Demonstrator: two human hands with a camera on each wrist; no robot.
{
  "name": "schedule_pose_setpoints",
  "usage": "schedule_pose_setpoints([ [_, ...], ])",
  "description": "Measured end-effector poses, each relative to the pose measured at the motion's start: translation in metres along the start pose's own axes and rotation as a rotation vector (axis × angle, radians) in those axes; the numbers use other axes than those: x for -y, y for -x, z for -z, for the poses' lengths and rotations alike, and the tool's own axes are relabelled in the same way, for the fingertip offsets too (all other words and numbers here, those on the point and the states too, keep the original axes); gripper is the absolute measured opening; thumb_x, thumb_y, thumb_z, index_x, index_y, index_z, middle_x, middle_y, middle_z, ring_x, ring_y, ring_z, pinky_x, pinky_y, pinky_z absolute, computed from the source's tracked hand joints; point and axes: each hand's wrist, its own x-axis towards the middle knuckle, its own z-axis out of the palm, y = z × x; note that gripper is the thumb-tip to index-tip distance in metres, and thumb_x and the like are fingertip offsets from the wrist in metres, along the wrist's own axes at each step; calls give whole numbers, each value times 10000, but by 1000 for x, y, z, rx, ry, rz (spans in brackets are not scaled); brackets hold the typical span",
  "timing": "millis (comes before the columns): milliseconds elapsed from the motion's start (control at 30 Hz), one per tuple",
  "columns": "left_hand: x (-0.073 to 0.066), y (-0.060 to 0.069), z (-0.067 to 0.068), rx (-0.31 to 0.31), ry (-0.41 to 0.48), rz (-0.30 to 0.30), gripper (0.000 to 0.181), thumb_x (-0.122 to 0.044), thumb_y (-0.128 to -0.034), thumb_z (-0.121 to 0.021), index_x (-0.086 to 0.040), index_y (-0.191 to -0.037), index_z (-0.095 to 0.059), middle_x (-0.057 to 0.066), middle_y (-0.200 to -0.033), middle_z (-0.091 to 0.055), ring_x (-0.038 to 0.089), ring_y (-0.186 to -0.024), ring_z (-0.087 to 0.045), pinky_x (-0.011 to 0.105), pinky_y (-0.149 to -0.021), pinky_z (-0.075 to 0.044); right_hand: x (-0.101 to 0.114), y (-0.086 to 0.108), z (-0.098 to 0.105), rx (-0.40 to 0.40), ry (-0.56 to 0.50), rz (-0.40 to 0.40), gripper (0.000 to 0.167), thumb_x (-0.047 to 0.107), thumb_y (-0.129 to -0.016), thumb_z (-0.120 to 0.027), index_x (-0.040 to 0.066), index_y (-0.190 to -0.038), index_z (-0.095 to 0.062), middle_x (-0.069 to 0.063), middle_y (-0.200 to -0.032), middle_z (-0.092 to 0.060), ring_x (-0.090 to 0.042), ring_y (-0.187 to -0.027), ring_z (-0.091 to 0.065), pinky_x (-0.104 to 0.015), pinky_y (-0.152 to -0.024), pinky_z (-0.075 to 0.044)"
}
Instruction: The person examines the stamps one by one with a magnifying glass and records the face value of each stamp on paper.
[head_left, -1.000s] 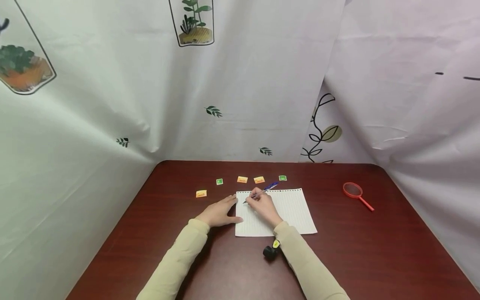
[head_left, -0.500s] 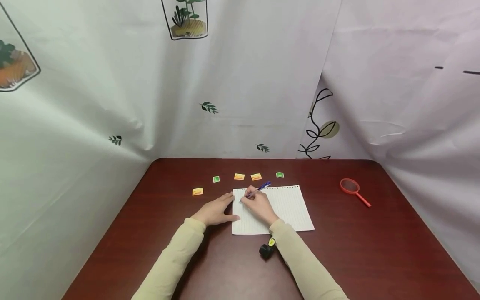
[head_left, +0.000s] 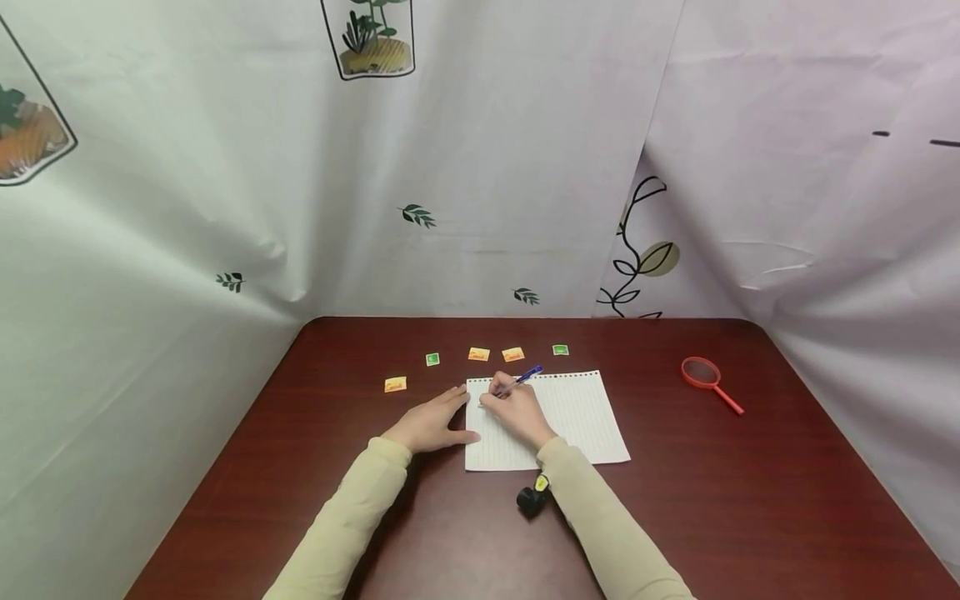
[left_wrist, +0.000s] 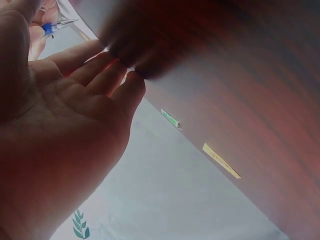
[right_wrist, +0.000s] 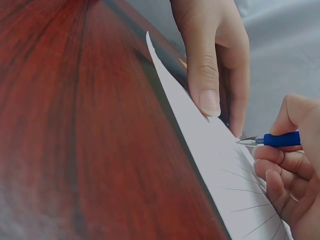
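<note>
1. Over the past second the right hand [head_left: 521, 415] has edged slightly toward the left border of the paper [head_left: 570, 417], taking the pen [head_left: 528, 374] along; over the last half of it, I notice hardly any movement.
2. I'd judge that a small advance: the work sits at the page's upper left, with most of the sheet still ahead. Whether the tip touches, I can't tell.
3. The right hand's fingers are curled, pinching the pen low, near its tip; the blue end leans away to the right.
4. The left hand [head_left: 427, 423] holds nothing. Its fingers are nearly straight, ends at the paper's left edge, thumb spread away and over the sheet.
5. The paper lies on the table [head_left: 675, 517] in front of the person, punched holes along its far edge.
6. Beyond it are three orange slips [head_left: 478, 354] and two green slips [head_left: 561, 350]; a red magnifier [head_left: 729, 400] lies well off to the right.
7. The slips carry print too small to read. The page shows ruled lines, no legible words; I can read no brand on the pen.
</note>
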Motion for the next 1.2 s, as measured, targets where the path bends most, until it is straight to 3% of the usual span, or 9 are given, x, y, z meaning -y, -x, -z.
schedule_pose_setpoints([
  [800, -2, 0, 5, 8, -4, 10, 848, -548, -892, -709, -58, -1528, -437, 120, -1620, -324, 275, -1480, -327, 475, -1095, -414, 2, -1, 6, 72, -38, -15, 146, 178, -862, -638, 175, -730, -577, 67, -613, -574, -89, -582, -449, -260, -576, -356],
  [1200, -4, 1, 4, 14, -2, -3, 849, -536, -895, -711, -39, -1525, -432, 129, -1616, -329, 279, -1481, -324, 483, -1092, -410, -6, 0, 3, 8, -77, -57, 111, 185, -861, -623, 167, -761, -579, 67, -595, -572, -93, -559, -417, -259, -561, -343],
])
